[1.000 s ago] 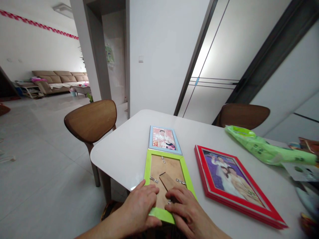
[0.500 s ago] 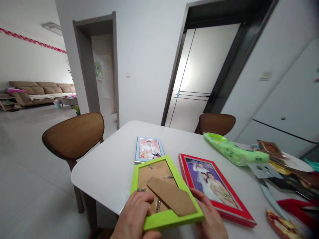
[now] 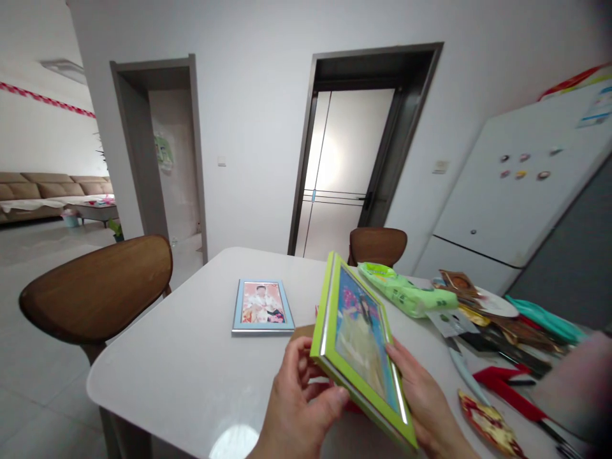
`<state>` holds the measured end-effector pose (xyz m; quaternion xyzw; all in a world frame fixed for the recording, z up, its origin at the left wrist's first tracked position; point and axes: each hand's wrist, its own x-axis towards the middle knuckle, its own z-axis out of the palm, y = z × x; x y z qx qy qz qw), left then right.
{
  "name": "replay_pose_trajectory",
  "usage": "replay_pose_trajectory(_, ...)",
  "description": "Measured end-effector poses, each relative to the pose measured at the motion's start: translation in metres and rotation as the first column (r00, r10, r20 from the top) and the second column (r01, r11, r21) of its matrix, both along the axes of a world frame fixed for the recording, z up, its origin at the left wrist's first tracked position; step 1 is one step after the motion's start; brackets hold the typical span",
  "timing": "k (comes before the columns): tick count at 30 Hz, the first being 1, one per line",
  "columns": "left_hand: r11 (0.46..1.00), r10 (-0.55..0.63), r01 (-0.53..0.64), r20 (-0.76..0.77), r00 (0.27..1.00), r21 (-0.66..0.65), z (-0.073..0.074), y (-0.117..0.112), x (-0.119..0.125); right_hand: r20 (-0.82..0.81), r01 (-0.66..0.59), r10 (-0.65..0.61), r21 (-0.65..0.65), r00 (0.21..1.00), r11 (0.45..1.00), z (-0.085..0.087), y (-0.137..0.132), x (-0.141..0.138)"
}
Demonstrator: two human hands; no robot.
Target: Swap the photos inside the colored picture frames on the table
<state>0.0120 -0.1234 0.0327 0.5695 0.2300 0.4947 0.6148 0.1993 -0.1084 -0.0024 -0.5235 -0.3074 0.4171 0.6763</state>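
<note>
A green picture frame (image 3: 362,344) is lifted off the white table (image 3: 191,363) and turned so its photo faces up and to the right. My left hand (image 3: 299,398) grips its lower left edge, thumb on the front rim. The frame's right side rests against my right hand (image 3: 425,395), whose fingers lie along its edge. A cardboard stand flap shows behind the frame. The red frame beneath is almost wholly hidden by the green one.
A small blue picture frame (image 3: 262,306) lies flat further back on the table. A green packet (image 3: 406,290), photos and red frame parts (image 3: 502,389) clutter the right side. Wooden chairs stand at the left (image 3: 95,287) and far end (image 3: 377,245). A fridge (image 3: 521,197) stands at the right.
The green frame, lying face down a second ago, has been lifted by both hands and flipped so its photo shows. My view has swung to the right.
</note>
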Motion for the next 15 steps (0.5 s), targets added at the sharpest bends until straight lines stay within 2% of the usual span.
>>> replay_pose_trajectory(2, 0.996, -0.044, 0.045, 0.008, 0.999, -0.079, -0.002, 0.007, 0.018, 0.059, -0.002, 0.01, -0.127, 0.998, 0.992, 0.002, 0.005, 0.038)
replay_pose_trajectory(5, 0.986, -0.033, -0.005, -0.223, 0.974, -0.165, -0.022, 0.019, 0.043, 0.254, 0.041, 0.034, -0.287, 0.967, 0.957, 0.0, 0.01, 0.08)
replay_pose_trajectory(7, 0.984, -0.001, -0.067, -0.384, 0.923, -0.163, -0.04, 0.027, 0.054, 0.436, 0.108, 0.062, -0.353, 0.898, 0.929, -0.004, 0.016, 0.098)
replay_pose_trajectory(9, 0.985, 0.03, -0.108, -0.48, 0.877, -0.135, -0.058, 0.033, 0.061, 0.559, 0.161, 0.09, -0.384, 0.824, 0.909, -0.011, 0.024, 0.109)
replay_pose_trajectory(11, 0.987, 0.063, -0.136, -0.571, 0.818, -0.086, -0.071, 0.037, 0.062, 0.614, 0.184, 0.109, -0.395, 0.782, 0.9, -0.018, 0.032, 0.115)
replay_pose_trajectory(13, 0.99, 0.087, -0.138, -0.648, 0.757, -0.028, -0.078, 0.04, 0.059, 0.652, 0.194, 0.125, -0.394, 0.747, 0.898, -0.026, 0.037, 0.117)
replay_pose_trajectory(15, 0.992, 0.117, -0.12, -0.709, 0.695, 0.047, -0.079, 0.043, 0.05, 0.7, 0.21, 0.134, -0.383, 0.701, 0.899, -0.033, 0.041, 0.119)
